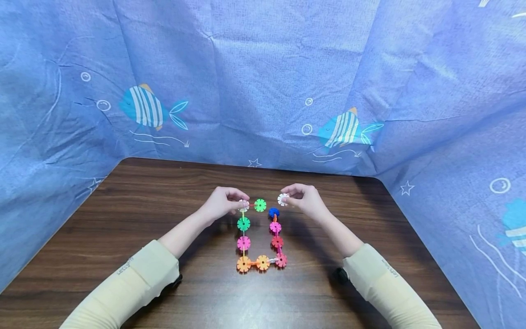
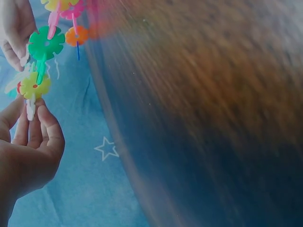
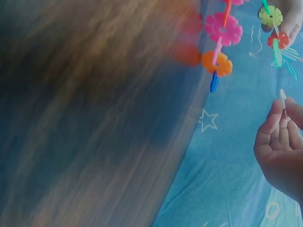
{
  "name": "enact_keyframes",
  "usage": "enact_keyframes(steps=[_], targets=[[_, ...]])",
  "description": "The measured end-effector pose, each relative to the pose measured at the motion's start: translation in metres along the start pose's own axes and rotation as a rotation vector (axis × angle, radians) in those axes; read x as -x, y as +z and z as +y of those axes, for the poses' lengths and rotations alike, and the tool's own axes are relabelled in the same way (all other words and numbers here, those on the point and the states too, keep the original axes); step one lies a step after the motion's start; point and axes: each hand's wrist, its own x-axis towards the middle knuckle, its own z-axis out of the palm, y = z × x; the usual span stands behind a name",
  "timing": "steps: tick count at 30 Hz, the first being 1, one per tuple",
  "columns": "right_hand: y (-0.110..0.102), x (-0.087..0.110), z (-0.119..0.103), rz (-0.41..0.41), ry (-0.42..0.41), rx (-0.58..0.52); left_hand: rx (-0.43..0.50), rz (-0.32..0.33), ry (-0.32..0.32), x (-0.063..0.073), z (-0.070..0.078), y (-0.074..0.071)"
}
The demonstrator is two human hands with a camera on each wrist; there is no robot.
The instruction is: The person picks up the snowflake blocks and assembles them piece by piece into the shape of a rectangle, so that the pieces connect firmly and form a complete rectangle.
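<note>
A chain of interlocking notched plastic discs forms a rectangle outline above the table. My left hand point(image 1: 222, 202) pinches a white disc point(image 1: 245, 209) at its far left corner. From there a bright green disc point(image 1: 257, 205) juts right on a red connecting disc, and a yellow disc point(image 2: 41, 88) shows beside my fingertips in the left wrist view. My right hand point(image 1: 308, 200) pinches a separate white disc point(image 1: 281, 198), seen edge-on as a white piece point(image 3: 283, 93) in the right wrist view. That disc stands close above the blue disc point(image 1: 274, 210), which ends the right side.
The left side runs through a green disc point(image 1: 240, 223) and a pink disc point(image 1: 240, 242). Orange discs point(image 1: 260, 262) line the near side, with a red-pink disc point(image 1: 281, 263) at its corner. Around the brown wooden table point(image 1: 164, 187) hangs a blue fish-print cloth point(image 1: 255, 114).
</note>
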Motion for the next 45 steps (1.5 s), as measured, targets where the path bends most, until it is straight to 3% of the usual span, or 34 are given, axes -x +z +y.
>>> enact_keyframes(steps=[5,11,17,25,32,36,41,45], targets=[[0.01,-0.001,-0.002,-0.019,0.112,-0.088,0.0,0.009,0.021,0.001,0.003,0.001],[0.018,0.0,-0.001,-0.048,0.139,-0.113,-0.003,0.013,0.056,0.003,0.008,0.003],[0.022,-0.001,-0.003,-0.065,0.219,-0.189,-0.001,0.016,0.038,0.002,0.007,0.004],[0.027,-0.002,-0.005,-0.1,0.315,-0.352,0.01,-0.003,0.062,0.001,0.005,0.004],[0.027,-0.002,-0.008,-0.133,0.411,-0.488,-0.045,-0.008,0.096,0.003,0.006,0.004],[0.027,-0.002,-0.009,-0.147,0.43,-0.531,-0.038,-0.007,0.096,0.003,0.006,0.005],[0.028,-0.002,-0.007,-0.138,0.422,-0.583,0.01,-0.011,0.048,0.003,0.01,0.009],[0.031,-0.001,-0.008,-0.125,0.409,-0.597,-0.025,-0.006,0.029,0.002,0.014,0.015]])
